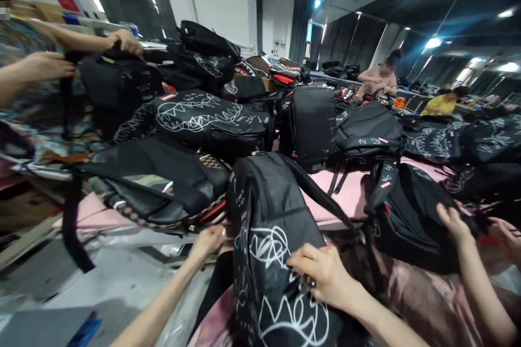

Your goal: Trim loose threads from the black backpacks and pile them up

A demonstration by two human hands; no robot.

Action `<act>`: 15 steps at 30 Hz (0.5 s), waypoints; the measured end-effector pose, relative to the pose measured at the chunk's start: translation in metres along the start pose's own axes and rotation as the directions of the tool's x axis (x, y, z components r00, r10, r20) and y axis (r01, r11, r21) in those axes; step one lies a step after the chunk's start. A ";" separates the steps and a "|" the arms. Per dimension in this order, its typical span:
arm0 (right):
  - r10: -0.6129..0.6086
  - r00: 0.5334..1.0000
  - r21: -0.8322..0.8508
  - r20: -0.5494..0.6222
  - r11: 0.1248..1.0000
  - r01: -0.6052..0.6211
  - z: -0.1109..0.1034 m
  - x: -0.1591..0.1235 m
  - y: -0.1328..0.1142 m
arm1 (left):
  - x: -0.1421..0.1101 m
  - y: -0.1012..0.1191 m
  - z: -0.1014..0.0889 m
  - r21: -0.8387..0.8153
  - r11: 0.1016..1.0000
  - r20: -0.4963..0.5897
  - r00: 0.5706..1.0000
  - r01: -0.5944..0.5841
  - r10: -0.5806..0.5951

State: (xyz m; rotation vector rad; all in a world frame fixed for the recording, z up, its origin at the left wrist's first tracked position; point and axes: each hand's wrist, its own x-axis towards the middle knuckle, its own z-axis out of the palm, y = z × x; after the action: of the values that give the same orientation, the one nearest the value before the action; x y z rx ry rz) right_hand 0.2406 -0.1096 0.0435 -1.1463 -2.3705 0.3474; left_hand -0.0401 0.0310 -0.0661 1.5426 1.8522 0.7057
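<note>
A black backpack (280,211) with white scribbled drawings stands upright, tilted, in front of me at the table's edge. My right hand (321,271) lies against its front panel with the fingers curled in. A small dark shiny thing shows under those fingers, too small to name. Beside the backpack's left edge, my left hand (209,241) is closed with thumb and fingers pinched together. What it pinches, if anything, I cannot make out. A black strap (321,195) runs from the backpack's top down its right side.
A pink-covered table (342,195) bears several black backpacks, including a checker-trimmed backpack (163,184) at left. On the left, a person's hands (126,43) hold another bag. At right, a co-worker's hand (456,225) touches a black backpack (419,217). More people work farther back.
</note>
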 end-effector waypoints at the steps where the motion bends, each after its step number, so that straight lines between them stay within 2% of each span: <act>1: 0.019 1.000 -0.010 0.018 1.000 -0.018 0.011 0.002 -0.001 | 0.001 0.008 -0.012 -0.006 1.000 -0.086 0.996 -0.027 0.027; 2: 0.029 0.999 -0.001 0.042 1.000 -0.029 0.022 0.003 -0.002 | 0.000 0.020 -0.022 -0.005 0.996 -0.181 0.980 -0.086 0.084; 3: 0.026 0.997 0.015 0.067 1.000 -0.027 0.031 0.003 -0.003 | -0.004 0.037 -0.029 0.012 0.972 -0.342 0.913 -0.234 0.224; 4: 0.006 0.996 0.032 0.091 0.999 -0.009 0.039 0.004 -0.005 | -0.010 0.057 -0.034 0.079 0.895 -0.436 0.792 -0.440 0.428; 5: -0.022 0.993 0.045 0.115 0.999 0.017 0.045 0.005 -0.007 | -0.015 0.080 -0.035 0.158 0.758 -0.386 0.667 -0.632 0.637; 6: -0.048 0.989 0.052 0.140 0.998 0.041 0.048 0.006 -0.010 | -0.021 0.103 -0.033 0.211 0.584 -0.238 0.539 -0.784 0.808; 7: -0.076 0.983 0.057 0.164 0.996 0.067 0.050 0.008 -0.013 | -0.027 0.125 -0.029 0.257 0.419 -0.072 0.415 -0.871 0.907; 8: -0.119 0.975 0.071 0.189 0.992 0.107 0.049 0.011 -0.016 | -0.032 0.144 -0.024 0.298 0.308 0.072 0.344 -0.903 0.936; 9: -0.158 0.967 0.086 0.199 0.986 0.143 0.047 0.013 -0.018 | -0.036 0.158 -0.020 0.338 0.228 0.199 0.306 -0.913 0.931; 10: -0.173 0.967 0.090 0.190 0.983 0.158 0.043 0.016 -0.019 | -0.039 0.167 -0.016 0.387 0.183 0.285 0.306 -0.904 0.908; 11: -0.139 0.978 0.067 0.154 0.989 0.130 0.038 0.019 -0.018 | -0.041 0.172 -0.014 0.435 0.160 0.335 0.324 -0.886 0.885; 13: 0.034 0.999 -0.039 0.042 0.999 -0.033 0.024 0.024 -0.011 | -0.042 0.170 -0.015 0.498 0.132 0.369 0.347 -0.857 0.862; 15: 0.193 0.981 -0.152 -0.016 0.969 -0.193 0.010 0.028 -0.003 | -0.041 0.162 -0.020 0.528 0.121 0.370 0.356 -0.841 0.858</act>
State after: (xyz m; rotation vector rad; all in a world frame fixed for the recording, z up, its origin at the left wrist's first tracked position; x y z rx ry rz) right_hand 0.2183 -0.0895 0.0450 -1.4535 -2.3229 0.2315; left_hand 0.0554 0.0188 0.0715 3.2157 0.9907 0.4888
